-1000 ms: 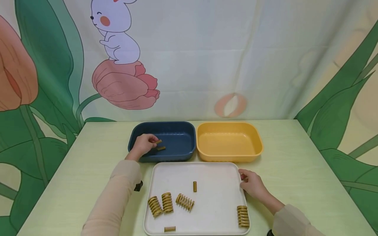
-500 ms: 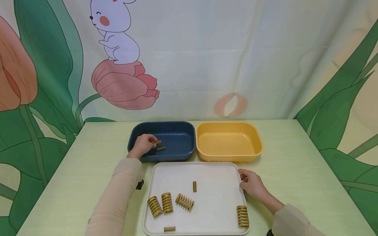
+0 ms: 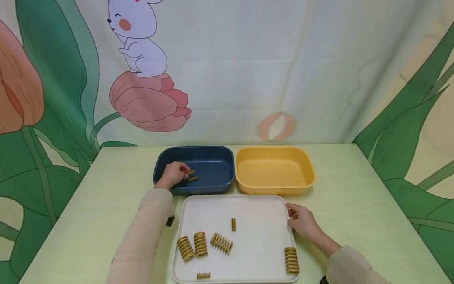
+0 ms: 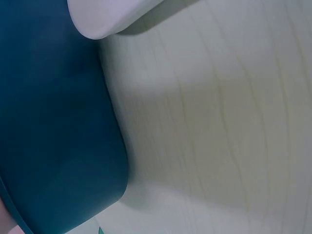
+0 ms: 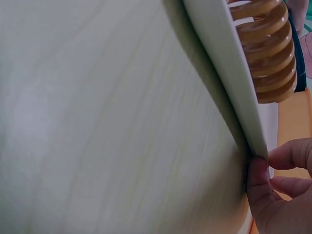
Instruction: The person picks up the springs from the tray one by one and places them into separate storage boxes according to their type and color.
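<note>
Inside the dark blue bin (image 3: pixel 213 187), my left hand (image 3: pixel 173 174) pinches a small gold coil spring (image 3: pixel 191 172) at its fingertips. Another small spring (image 3: pixel 193 178) lies on the bin floor just below it. My right hand (image 3: pixel 303 221) grips the right rim of the white tray (image 3: pixel 262 236); the right wrist view shows thumb and fingers (image 5: pixel 292 153) pinching that rim. On the tray lie large gold springs, three at the left including one lying tilted (image 3: pixel 222 243), and one (image 3: pixel 291 260) at the right edge. Two small springs (image 3: pixel 233 224) (image 3: pixel 203 275) lie there too.
A yellow bin (image 3: pixel 276 191) stands right of the blue one, both behind the tray on a pale wood-grain table (image 3: pixel 354 205). A printed curtain (image 3: pixel 227 79) hangs behind the table. The left wrist view shows mostly the blue bin's outer wall (image 4: pixel 58 122).
My left forearm has shifted slightly right, and the spring at the left fingertips has moved a little. My right hand keeps its grip on the tray rim.
</note>
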### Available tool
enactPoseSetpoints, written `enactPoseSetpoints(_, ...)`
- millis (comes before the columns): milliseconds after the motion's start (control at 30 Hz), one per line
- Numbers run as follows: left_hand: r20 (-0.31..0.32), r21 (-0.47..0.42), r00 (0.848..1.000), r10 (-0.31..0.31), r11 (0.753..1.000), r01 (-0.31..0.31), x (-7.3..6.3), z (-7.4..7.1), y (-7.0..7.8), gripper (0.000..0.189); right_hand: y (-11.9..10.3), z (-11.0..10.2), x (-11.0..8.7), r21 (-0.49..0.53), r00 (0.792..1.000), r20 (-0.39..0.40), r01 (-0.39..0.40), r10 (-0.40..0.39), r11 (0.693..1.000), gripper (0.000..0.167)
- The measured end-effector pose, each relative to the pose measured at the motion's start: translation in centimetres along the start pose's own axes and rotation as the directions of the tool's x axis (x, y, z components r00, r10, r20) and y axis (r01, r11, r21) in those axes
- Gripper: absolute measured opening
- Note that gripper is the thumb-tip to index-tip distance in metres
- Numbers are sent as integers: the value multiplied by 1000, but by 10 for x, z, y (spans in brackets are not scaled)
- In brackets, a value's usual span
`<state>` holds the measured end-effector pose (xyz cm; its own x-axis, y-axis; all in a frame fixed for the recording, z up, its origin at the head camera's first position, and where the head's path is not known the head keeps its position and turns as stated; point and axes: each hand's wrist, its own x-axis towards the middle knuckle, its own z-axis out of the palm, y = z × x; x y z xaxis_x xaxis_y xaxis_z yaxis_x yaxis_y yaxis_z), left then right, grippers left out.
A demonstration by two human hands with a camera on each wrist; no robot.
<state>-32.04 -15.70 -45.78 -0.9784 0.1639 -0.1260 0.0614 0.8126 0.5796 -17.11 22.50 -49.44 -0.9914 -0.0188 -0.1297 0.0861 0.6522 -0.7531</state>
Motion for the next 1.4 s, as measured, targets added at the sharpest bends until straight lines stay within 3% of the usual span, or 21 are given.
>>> enactPoseSetpoints(133, 31, -7, 999, -36, 999, 36, 7, 2, -3, 16, 0, 0, 0, -1, 1000, -2, 0, 0, 1000, 50)
enactPoseSetpoints(233, 60, -15, 997, -46, 999, 47, 23, 10, -17, 15, -1, 0, 0, -6, 1000, -2, -1, 1, 1000, 50)
enactPoseSetpoints(267, 51, -38, 999, -4, 999, 6, 35, 17, -32, 14, -1, 0, 0, -7, 1000, -2, -1, 1, 1000, 49)
enactPoseSetpoints(367, 70, -26, 998, -2, 1000, 4, 45, 22, -40, 14, -1, 0, 0, -10, 1000, -3, 2, -2, 1000, 49)
enactPoseSetpoints(467, 69, -17, 997, -17, 1000, 19, 38, 18, -32, 13, -1, 0, 0, -10, 1000, -5, 5, -5, 1000, 49)
enactPoseSetpoints(500, 81, 8, 995, -64, 998, 64, 27, 12, -18, 14, -1, 0, 0, -10, 1000, -4, 6, -6, 1000, 49)
enactPoseSetpoints(667, 68, 21, 996, -61, 998, 59, 11, 3, -5, 16, 1, 1, 1, -14, 1000, 1, -4, 4, 1000, 49)
enactPoseSetpoints(1400, 84, 13, 991, -109, 994, 108, 15, 7, -7, 19, 1, 0, 1, -17, 1000, 7, -7, 8, 1000, 48)
